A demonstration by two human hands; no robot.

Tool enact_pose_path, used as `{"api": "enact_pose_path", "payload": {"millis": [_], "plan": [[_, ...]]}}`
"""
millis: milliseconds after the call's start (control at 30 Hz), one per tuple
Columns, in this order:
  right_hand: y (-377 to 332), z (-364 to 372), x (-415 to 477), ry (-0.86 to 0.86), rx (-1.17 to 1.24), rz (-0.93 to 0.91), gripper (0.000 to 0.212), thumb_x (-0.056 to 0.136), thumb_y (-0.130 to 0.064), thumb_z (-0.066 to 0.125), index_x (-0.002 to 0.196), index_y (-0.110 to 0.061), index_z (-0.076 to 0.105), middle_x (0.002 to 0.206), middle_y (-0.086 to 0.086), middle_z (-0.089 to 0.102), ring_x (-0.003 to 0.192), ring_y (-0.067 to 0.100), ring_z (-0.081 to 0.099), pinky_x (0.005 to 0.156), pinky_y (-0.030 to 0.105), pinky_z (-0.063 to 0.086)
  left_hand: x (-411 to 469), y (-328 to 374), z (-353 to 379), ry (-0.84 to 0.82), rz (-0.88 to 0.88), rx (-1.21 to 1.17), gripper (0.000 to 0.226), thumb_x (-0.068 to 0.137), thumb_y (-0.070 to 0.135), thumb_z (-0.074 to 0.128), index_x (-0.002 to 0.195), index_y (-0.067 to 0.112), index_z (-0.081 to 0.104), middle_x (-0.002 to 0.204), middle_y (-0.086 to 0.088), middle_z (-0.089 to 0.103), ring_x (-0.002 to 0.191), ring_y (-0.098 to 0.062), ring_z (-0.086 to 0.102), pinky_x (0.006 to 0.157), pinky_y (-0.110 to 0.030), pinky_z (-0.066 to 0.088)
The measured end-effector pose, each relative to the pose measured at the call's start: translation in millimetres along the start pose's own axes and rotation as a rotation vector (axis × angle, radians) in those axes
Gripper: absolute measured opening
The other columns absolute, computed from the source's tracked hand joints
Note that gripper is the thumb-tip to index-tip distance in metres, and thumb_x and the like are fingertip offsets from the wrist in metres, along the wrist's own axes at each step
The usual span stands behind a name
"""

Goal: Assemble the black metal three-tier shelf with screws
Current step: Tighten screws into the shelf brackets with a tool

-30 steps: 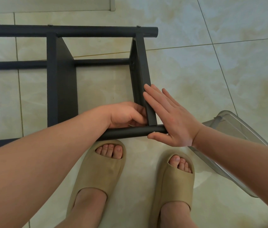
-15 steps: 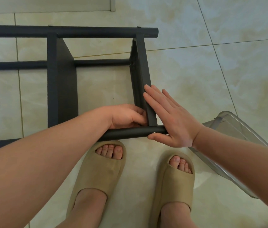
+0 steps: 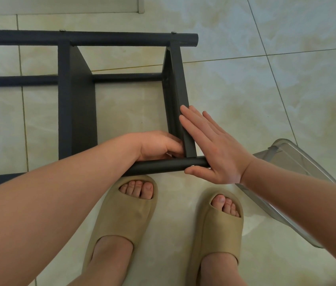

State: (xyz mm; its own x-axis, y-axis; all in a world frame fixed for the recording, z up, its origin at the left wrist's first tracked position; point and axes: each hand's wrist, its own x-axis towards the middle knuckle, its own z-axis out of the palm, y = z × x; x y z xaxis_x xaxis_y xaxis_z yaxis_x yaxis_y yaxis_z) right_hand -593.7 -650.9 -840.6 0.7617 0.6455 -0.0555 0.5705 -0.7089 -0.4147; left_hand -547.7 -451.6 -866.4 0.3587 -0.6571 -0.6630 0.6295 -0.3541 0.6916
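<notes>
— What are the hands doing?
— The right hand (image 3: 214,153) lies flat with its fingers straight against the outer face of a panel (image 3: 180,96). Its thumb runs along the near tube (image 3: 163,167), just beside a screw head (image 3: 192,166). The left hand (image 3: 158,145) is tucked into the inside corner where that panel meets the tube. Its fingers are curled, but I can't tell whether they pinch anything.
— And the shelf?
— The shelf (image 3: 76,112) lies on its side on the floor (image 3: 266,100), in front of the person's feet and running off the left edge of the view.
— How many parts show?
— There are two flat panels and three long tubes. There are three screw heads, one by the thumb and two on the far tube (image 3: 121,39).
— What kind of room is it?
— The floor is pale glossy tile with a marbled pattern and thin joints. A light baseboard (image 3: 59,5) runs along the far edge.
— Anything else?
— Two tan slippers (image 3: 125,213) are on the feet. One clear plastic bin (image 3: 286,182) sits near the right foot, partly under the right forearm.
</notes>
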Motion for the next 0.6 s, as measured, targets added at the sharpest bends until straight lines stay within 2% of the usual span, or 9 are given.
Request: {"api": "enact_pose_path", "payload": {"millis": [67,133,167,333,500,600], "plan": [[0.0,0.1,-0.1,0.001,0.001,-0.001,0.098,0.094,-0.062,0.050,0.159,0.003,0.015,0.169,0.017,0.007,0.158,0.031,0.001,0.127,0.054,0.011,0.2,-1.3,-0.7,0.026,-0.004,0.020,0.030,0.075,0.015,0.069,0.101,0.001,0.072,0.096,-0.021,0.073,0.089,-0.031,0.071,0.088,-0.039,0.055],[-0.1,0.3,0.2,0.002,0.006,-0.003,0.098,0.094,-0.062,0.049,0.159,0.004,0.016,0.169,0.018,0.007,0.158,0.031,0.001,0.126,0.055,0.012,0.5,-2.6,-2.1,0.029,0.011,0.010,0.012,0.084,0.005,0.067,0.095,0.003,0.072,0.083,-0.015,0.072,0.076,-0.024,0.069,0.080,-0.034,0.055],[-0.2,0.4,0.3,0.002,0.007,-0.002,0.098,0.094,-0.062,0.049,0.159,0.004,0.016,0.169,0.018,0.007,0.158,0.031,0.001,0.126,0.055,0.012,0.9,-3.2,-3.0,0.029,0.018,0.002,0.011,0.088,0.000,0.062,0.093,0.004,0.071,0.079,-0.012,0.071,0.073,-0.022,0.068,0.077,-0.032,0.055],[-0.5,0.0,-0.4,0.001,0.010,0.000,0.098,0.094,-0.061,0.050,0.159,0.003,0.016,0.169,0.017,0.007,0.158,0.031,0.001,0.126,0.055,0.012,1.3,-0.1,-2.7,0.007,0.036,-0.026,0.018,0.091,-0.009,0.053,0.091,0.002,0.067,0.071,-0.005,0.069,0.062,-0.013,0.066,0.064,-0.024,0.053],[-0.1,-0.3,-0.3,-0.002,0.005,0.000,0.098,0.094,-0.061,0.050,0.159,0.003,0.015,0.169,0.017,0.006,0.158,0.031,0.000,0.126,0.055,0.012,-0.8,1.6,-2.6,-0.036,0.028,-0.085,0.020,0.089,-0.011,0.050,0.095,0.002,0.065,0.078,-0.009,0.069,0.068,-0.017,0.067,0.067,-0.026,0.053],[-0.1,-0.4,-0.6,0.001,0.008,-0.003,0.098,0.094,-0.061,0.051,0.159,0.003,0.015,0.169,0.017,0.006,0.158,0.031,0.001,0.126,0.055,0.012,-0.7,1.5,-0.7,-0.039,0.007,-0.116,0.016,0.090,-0.002,0.053,0.099,0.002,0.065,0.089,-0.012,0.071,0.082,-0.023,0.069,0.077,-0.034,0.055]]}}
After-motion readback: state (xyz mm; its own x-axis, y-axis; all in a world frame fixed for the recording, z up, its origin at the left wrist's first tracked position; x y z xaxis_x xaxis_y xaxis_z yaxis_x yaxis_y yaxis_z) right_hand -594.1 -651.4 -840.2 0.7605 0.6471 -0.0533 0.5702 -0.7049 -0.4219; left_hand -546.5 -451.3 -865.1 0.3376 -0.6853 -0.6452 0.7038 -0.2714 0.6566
